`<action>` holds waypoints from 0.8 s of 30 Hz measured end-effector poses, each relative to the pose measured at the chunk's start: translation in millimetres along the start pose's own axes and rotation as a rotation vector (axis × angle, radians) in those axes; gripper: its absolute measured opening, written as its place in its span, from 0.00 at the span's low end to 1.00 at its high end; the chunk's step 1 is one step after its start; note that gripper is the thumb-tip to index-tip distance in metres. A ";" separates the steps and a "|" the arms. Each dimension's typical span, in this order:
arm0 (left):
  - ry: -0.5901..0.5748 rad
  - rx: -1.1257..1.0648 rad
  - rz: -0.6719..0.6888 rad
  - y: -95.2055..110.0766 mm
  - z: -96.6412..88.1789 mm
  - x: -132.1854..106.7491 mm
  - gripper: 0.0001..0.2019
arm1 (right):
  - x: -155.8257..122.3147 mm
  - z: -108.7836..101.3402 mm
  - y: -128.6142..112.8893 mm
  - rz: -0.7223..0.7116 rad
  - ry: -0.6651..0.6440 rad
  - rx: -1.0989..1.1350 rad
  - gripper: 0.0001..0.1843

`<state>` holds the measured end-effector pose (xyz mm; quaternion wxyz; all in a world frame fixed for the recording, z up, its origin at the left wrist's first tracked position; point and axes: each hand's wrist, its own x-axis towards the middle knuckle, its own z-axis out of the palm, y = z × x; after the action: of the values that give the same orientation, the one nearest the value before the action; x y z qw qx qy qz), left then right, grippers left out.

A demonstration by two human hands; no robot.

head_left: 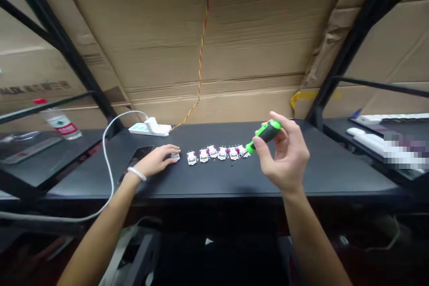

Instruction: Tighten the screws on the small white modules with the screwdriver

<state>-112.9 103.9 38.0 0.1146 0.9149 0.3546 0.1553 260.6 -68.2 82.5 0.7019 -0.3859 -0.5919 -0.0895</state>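
Note:
My right hand (284, 156) grips a screwdriver (266, 132) with a green and black handle, held above the black tabletop. Its thin shaft slants down to the left. On the left, my left hand (159, 159) rests low on the tabletop, fingers curled around one small white part (175, 157), which they partly cover. Several similar small white and purple parts with thin metal pins, one of them a white part (191, 157), lie in a loose row between my hands. The screwdriver's shaft passes near the right end of that row.
A white power strip (150, 128) with a plugged-in white cable (109, 161) lies at the back left. A dark phone (139, 155) is under my left wrist. A twisted red-yellow wire (201, 53) hangs before the cardboard. Black shelf posts, one on the right (342, 53), flank the tabletop.

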 end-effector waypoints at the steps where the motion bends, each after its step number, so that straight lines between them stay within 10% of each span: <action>1: 0.006 -0.011 -0.002 -0.2 0.4 -5.6 0.26 | -0.1 -0.2 -0.1 0.000 -0.002 -0.004 0.32; 8: 0.025 -0.061 0.081 55.2 19.5 -36.7 0.19 | -2.5 2.4 -4.3 0.017 -0.025 0.064 0.33; 15: 0.102 -0.189 0.151 132.4 69.3 -10.7 0.19 | -11.3 8.6 -5.3 0.110 -0.180 0.129 0.32; 24: 0.177 -0.289 0.170 146.8 92.8 -6.9 0.23 | -21.1 20.6 -3.8 0.096 -0.259 0.107 0.30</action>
<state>6.2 -16.1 -2.3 0.1995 0.8983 0.2588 0.2938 236.7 -64.5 65.3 0.6426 -0.3841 -0.6624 0.0265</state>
